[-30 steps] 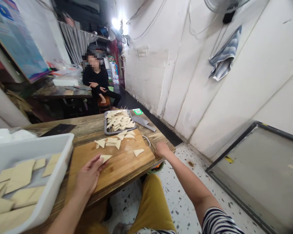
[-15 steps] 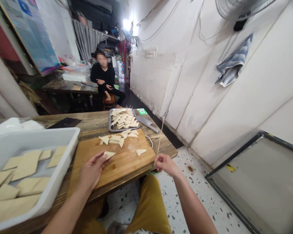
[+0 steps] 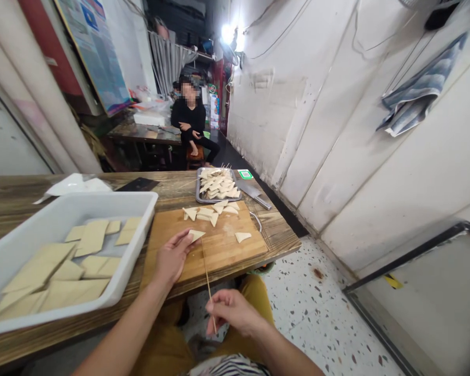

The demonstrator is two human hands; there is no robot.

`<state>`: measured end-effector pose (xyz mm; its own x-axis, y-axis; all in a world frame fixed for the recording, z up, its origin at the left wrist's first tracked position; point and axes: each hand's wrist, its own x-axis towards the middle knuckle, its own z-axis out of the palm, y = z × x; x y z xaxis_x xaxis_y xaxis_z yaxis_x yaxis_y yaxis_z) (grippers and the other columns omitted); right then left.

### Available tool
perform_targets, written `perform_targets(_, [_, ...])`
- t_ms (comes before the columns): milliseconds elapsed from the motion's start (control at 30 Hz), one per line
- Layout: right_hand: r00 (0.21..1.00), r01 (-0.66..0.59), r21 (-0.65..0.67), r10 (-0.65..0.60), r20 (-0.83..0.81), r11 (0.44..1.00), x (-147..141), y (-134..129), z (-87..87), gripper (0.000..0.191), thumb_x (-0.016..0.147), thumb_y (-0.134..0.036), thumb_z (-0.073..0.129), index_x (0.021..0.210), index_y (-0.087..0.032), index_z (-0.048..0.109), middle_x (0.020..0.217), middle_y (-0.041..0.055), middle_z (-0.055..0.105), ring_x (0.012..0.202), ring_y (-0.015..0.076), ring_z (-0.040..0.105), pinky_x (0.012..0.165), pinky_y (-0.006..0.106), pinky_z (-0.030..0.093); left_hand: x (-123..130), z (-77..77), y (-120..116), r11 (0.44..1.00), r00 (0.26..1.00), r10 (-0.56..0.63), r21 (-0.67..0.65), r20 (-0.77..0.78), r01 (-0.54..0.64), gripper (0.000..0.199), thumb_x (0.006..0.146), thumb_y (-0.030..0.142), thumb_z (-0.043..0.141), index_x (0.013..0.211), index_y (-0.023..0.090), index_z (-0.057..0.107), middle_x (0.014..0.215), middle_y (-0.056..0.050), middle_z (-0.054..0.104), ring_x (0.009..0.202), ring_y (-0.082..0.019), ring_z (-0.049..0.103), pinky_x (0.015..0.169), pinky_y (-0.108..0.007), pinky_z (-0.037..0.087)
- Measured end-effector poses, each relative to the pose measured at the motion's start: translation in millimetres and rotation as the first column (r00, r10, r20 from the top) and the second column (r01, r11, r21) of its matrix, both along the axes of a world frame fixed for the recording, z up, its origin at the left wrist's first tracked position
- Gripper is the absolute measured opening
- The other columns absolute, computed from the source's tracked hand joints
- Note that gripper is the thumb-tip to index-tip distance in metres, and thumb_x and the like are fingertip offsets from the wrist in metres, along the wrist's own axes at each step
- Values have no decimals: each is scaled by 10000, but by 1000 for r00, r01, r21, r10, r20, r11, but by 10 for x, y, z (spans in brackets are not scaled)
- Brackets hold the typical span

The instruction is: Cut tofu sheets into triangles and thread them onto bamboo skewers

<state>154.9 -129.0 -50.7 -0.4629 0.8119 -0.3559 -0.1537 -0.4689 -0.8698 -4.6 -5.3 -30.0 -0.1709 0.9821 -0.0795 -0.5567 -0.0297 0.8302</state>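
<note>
1. In the left hand point(image 3: 173, 259): pale triangle point(image 3: 198, 234), pinched along one side; presumably light, soft, easily torn, best held by its flat faces
2. In the right hand point(image 3: 235, 312): thin stick point(image 3: 207, 271), gripped near its lower end; likely light, stiff
3. Beyond the left hand: loose triangles point(image 3: 190, 213)

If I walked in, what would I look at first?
Probably the white plastic tub of pale flat slabs on the left of the table. Then the left hand pinching a pale triangle over the cutting board, and the right hand by the near edge, holding a thin skewer pointed at that triangle. Behind the board, a metal tray is heaped with pale pieces, a cleaver beside it.
</note>
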Motion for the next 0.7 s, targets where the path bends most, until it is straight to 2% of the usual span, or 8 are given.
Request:
perform_targets(133, [997, 36, -30, -38, -63, 999, -170, 202, 89, 456, 621, -546, 685, 786, -150, 532, 514, -12, 618, 423, 106, 572, 454, 200, 430, -1, 9, -2, 1000, 1000, 7, -9, -3, -7, 311, 581, 206, 753, 868, 129, 663, 871, -35, 664, 811, -145, 636, 843, -342, 520])
perform_targets(267, [982, 184, -2, -184, -28, 983, -318, 338, 85, 494, 689, -624, 569, 855, -160, 532, 377, -108, 461, 245, 43, 316, 311, 157, 280, 8, 22, -13, 1000, 1000, 20, -21, 1, -20, 282, 600, 194, 739, 863, 128, 659, 877, -38, 662, 805, -142, 638, 828, -324, 525])
perform_targets(333, [962, 260, 111, -267, 57, 959, -295, 295, 74, 518, 776, -619, 467, 986, -150, 532, 355, -122, 421, 241, 43, 238, 292, 154, 209, 8, 35, -15, 999, 1000, 16, -36, 19, -16, 254, 625, 167, 720, 867, 124, 655, 865, -39, 661, 800, -138, 641, 828, -315, 524])
perform_targets(400, [918, 251, 326, -331, 219, 912, -204, 179, 71, 561, 854, -576, 378, 1175, -130, 494, 388, -95, 465, 279, 66, 318, 323, 168, 269, 0, 56, -7, 998, 999, 15, -64, 48, -12, 217, 659, 136, 691, 871, 118, 650, 861, -45, 662, 795, -137, 647, 828, -312, 526])
perform_targets(467, [846, 126, 537, -373, 380, 834, -81, 28, 83, 537, 916, -490, 323, 1323, -151, 411, 450, -60, 528, 366, 95, 452, 424, 197, 390, -17, 87, 11, 993, 997, 19, -117, 81, -10, 157, 694, 105, 659, 850, 110, 642, 866, -61, 664, 794, -140, 654, 813, -302, 534])
perform_targets(533, [798, 14, 649, -400, 451, 760, 31, -111, 112, 470, 942, -408, 306, 1341, -190, 422, 542, -16, 604, 460, 123, 549, 512, 229, 459, -37, 127, 30, 980, 994, 21, -198, 105, 0, 83, 722, 73, 625, 800, 102, 629, 859, -81, 667, 787, -149, 662, 776, -285, 549])
perform_targets(633, [781, -13, 742, -457, 425, 670, 130, -235, 178, 399, 938, -331, 338, 1266, -207, 530, 930, 80, 697, 798, 183, 660, 740, 291, 515, -61, 200, 38, 948, 992, 14, -317, 128, 28, 76, 744, 32, 582, 739, 105, 601, 820, -88, 671, 769, -165, 669, 697, -267, 570])
perform_targets(700, [790, -5, 770, -470, 394, 639, 157, -259, 220, 379, 933, -295, 361, 1249, -205, 549, 1144, 91, 635, 1024, 204, 608, 896, 321, 468, -69, 249, 27, 927, 991, 4, -372, 136, 47, 85, 753, 31, 570, 734, 111, 590, 800, -83, 671, 758, -170, 671, 653, -258, 575])
